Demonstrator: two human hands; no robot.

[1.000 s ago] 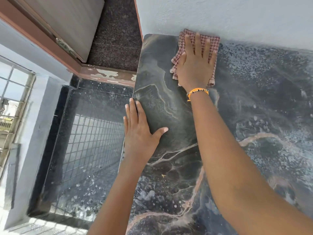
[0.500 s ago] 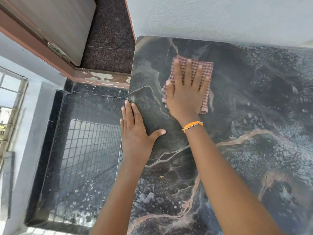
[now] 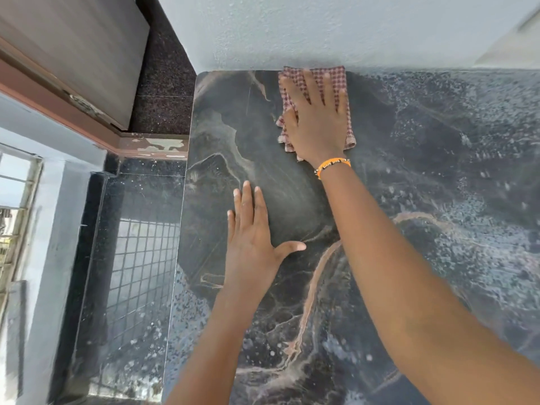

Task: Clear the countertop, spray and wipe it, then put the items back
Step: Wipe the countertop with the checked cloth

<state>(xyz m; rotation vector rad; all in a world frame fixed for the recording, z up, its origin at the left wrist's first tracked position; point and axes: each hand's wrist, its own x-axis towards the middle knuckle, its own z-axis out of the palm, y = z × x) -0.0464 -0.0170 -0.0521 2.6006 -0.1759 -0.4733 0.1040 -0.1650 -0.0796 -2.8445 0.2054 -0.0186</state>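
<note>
A dark marbled countertop (image 3: 423, 185) with pink veins fills the right of the view; spray droplets speckle its right and near parts, while the patch near the left corner looks wiped. My right hand (image 3: 317, 121) lies flat on a folded red-and-white checked cloth (image 3: 324, 76) and presses it to the counter right at the back wall. An orange bracelet sits on that wrist. My left hand (image 3: 251, 238) rests palm down on the counter near its left edge, fingers spread, holding nothing.
A pale textured wall (image 3: 321, 30) borders the counter at the back. Left of the counter's edge lies a lower glossy black floor (image 3: 131, 273) with speckles, a brown door frame (image 3: 58, 109), a grey door and a barred window (image 3: 14, 214).
My right hand slid the cloth toward me, then pushed it away again to the back wall, a little further right than a second ago. My left hand stayed planted.
</note>
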